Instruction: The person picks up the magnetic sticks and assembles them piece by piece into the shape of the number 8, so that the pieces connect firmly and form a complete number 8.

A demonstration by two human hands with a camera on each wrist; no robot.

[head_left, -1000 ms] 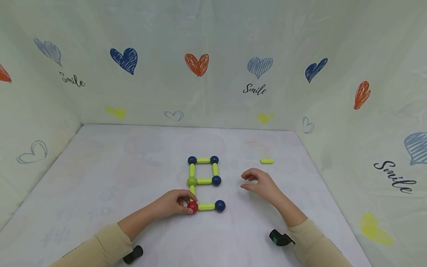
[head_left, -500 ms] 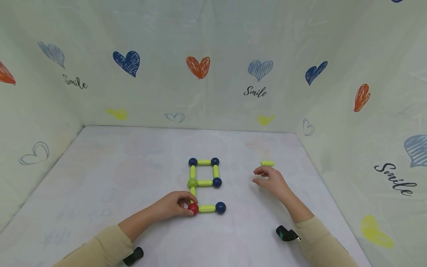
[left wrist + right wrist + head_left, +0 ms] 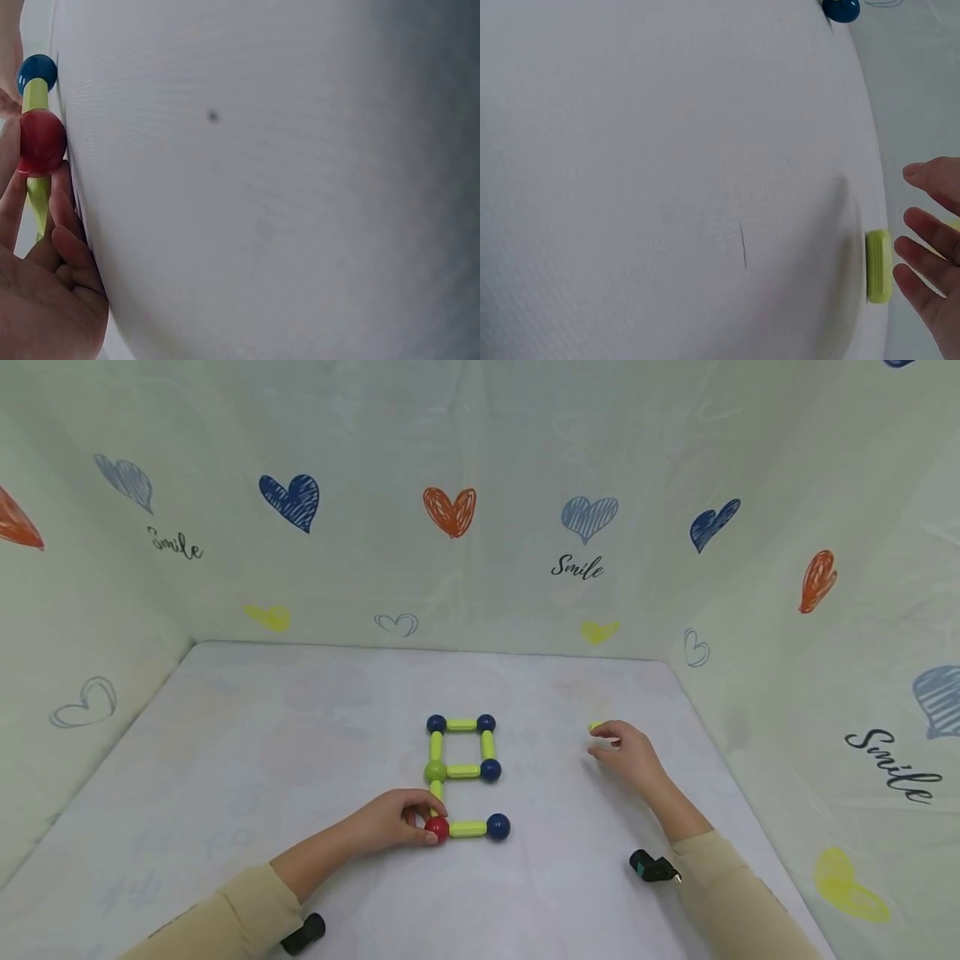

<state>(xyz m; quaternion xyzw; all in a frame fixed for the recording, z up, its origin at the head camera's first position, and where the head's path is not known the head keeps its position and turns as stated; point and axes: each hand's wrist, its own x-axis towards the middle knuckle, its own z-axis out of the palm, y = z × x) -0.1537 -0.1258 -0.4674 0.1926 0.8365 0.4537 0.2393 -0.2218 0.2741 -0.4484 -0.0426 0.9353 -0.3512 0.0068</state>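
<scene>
My left hand (image 3: pixel 386 821) holds the red ball (image 3: pixel 437 829) at the near left corner of a flat figure of balls and yellow-green rods. From that ball one rod (image 3: pixel 468 829) runs right to a dark blue ball (image 3: pixel 498 827), and another leads up to a green ball (image 3: pixel 435 771). Above it, rods and several blue balls form a closed square. Over on the right, my right hand (image 3: pixel 628 755) hovers by a loose yellow-green rod (image 3: pixel 879 266), its fingers apart from it in the right wrist view. In the head view the hand covers most of that rod.
A black wrist device (image 3: pixel 654 866) shows under the right forearm and another black device (image 3: pixel 303 933) by the left sleeve. The white table (image 3: pixel 300 735) meets cloth walls (image 3: pixel 510 460) printed with hearts at the back and sides.
My right hand has moved right and away from me, from beside the figure to the loose rod. My left hand has stayed on the red ball.
</scene>
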